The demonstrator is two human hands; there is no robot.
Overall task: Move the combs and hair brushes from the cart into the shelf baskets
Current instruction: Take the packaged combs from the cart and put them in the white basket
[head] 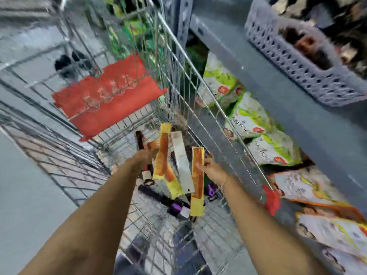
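Both arms reach down into the wire cart (178, 62), which serves as the landmark here. The left hand (143, 157) is closed around a fanned bunch of packaged combs (163, 153): orange-brown combs in yellow sleeves, with a pale grey-white packet (181, 161) on the side of the bunch nearer the shelf; how many packets it grips cannot be told through the blur. The right hand (211, 168) is curled shut on a single comb (197, 181) in a yellow sleeve, held roughly upright by its middle, its lower end hanging below the hand. The two hands are near each other but apart, both above the cart's floor.

Under the hands, on the cart's mesh bottom, lie more task items: a dark brush (156, 195) with a purple-tagged handle, and another purple piece (211, 190) just beside the held comb. A red mat (107, 100) rests on the folded seat at the cart's far end.

The cart's right rim runs close along a grey shelf (278, 92); bagged goods (250, 116) on the lower level sit just beyond the wire wall. A grey perforated basket (297, 56) stands on the shelf above and to the right of the cart, its contents too blurred to name. Open room lies above the cart's top; left of the cart there is bare grey floor (29, 195).
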